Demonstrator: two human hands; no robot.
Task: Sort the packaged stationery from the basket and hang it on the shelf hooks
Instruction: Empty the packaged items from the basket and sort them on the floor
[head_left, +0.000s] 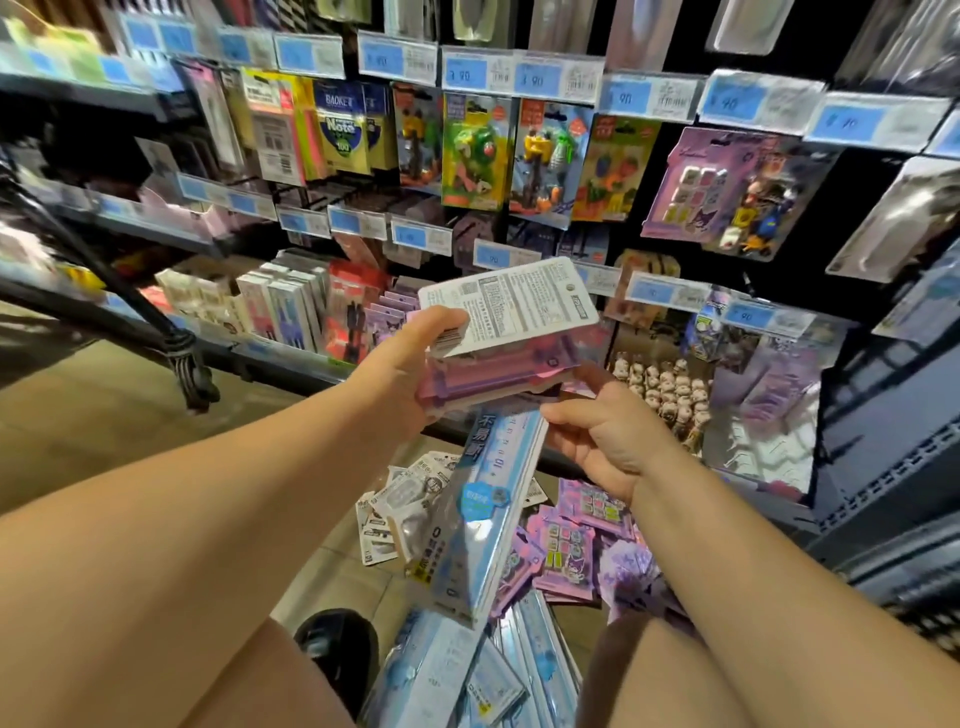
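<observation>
While your left grip (405, 374) clamps a stack of pink packs (493, 371) (white card back uppermost) before the shelf (878, 499), your right grip (597, 434) pinches the top of a long blue ruler pack (488, 509) hanging over the loose pile (571, 551) below.

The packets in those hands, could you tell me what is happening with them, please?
A person is sorting stock at a stationery shelf. The left hand grips a stack of pink packets, white back card upward. The right hand pinches the top of a long blue ruler packet just beneath. A pile of packets lies below; nothing is being hung yet.
</observation>
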